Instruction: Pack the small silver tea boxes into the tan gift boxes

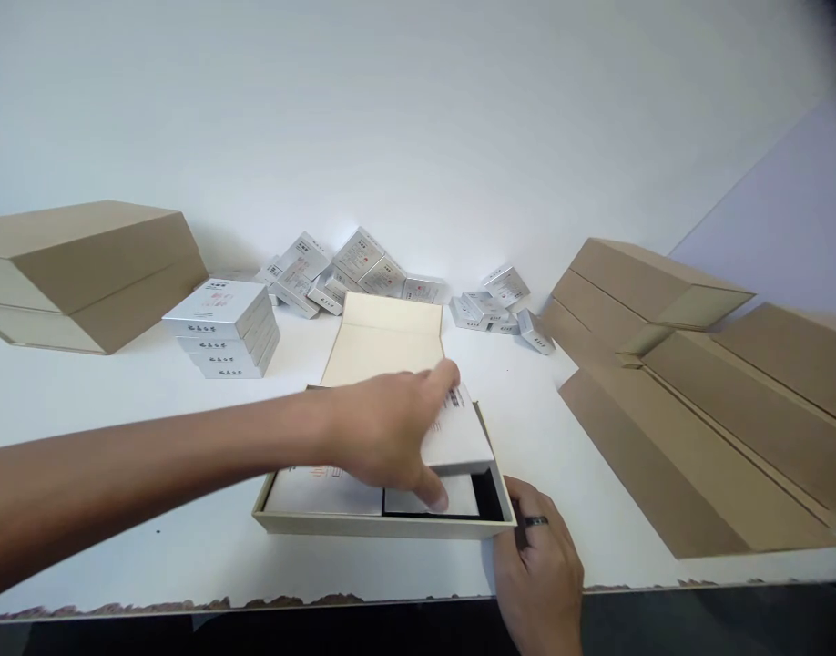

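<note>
An open beige gift box (383,526) lies before me, its lid (391,335) folded back towards the wall. My left hand (391,428) reaches across it and grips a small white carton (464,426), thumb at the near side and fingers over the far side. That carton sits tilted over the right part of the gift box, partly above another white carton (467,497) in a black-lined compartment. White cartons with print (322,490) fill the left part, mostly under my forearm. My right hand (545,560), a dark ring on one finger, is curled against the gift box's right front corner.
A neat stack of silver-white cartons (219,330) stands at left. Loose cartons (360,255) lean along the wall, with a smaller pile (493,305) to their right. Large closed beige boxes (96,273) stand far left; more beige boxes (718,428) occupy the right. The table's front edge (309,601) is chipped.
</note>
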`<action>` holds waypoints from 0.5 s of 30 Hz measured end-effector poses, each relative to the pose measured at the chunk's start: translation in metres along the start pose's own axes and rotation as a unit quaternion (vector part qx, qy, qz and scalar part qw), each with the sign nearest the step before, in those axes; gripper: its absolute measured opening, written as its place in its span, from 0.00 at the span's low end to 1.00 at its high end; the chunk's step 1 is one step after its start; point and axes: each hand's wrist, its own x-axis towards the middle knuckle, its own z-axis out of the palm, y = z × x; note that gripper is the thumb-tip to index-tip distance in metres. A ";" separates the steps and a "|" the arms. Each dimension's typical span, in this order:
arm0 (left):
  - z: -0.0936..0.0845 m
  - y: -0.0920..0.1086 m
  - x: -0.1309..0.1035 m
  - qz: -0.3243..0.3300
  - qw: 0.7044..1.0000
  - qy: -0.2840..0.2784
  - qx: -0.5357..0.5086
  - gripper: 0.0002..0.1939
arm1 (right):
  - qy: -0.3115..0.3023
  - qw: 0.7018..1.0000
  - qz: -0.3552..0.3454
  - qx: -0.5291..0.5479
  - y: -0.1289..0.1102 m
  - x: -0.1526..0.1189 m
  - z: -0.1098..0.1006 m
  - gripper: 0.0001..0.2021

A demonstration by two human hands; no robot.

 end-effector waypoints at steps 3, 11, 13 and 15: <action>0.022 0.003 0.010 0.064 0.996 -0.053 0.034 0.47 | -0.001 1.000 0.007 0.003 0.003 0.000 0.000 0.13; 0.044 0.015 0.024 0.048 0.989 -0.089 0.110 0.65 | 0.012 0.994 0.048 0.101 -0.003 0.001 -0.002 0.13; 0.047 0.013 0.025 0.050 0.990 -0.075 0.107 0.63 | 0.053 0.986 0.050 0.152 -0.009 0.002 -0.010 0.11; 0.049 0.009 0.024 0.059 0.992 -0.055 0.093 0.59 | 0.095 0.980 0.020 0.171 -0.016 0.005 -0.024 0.10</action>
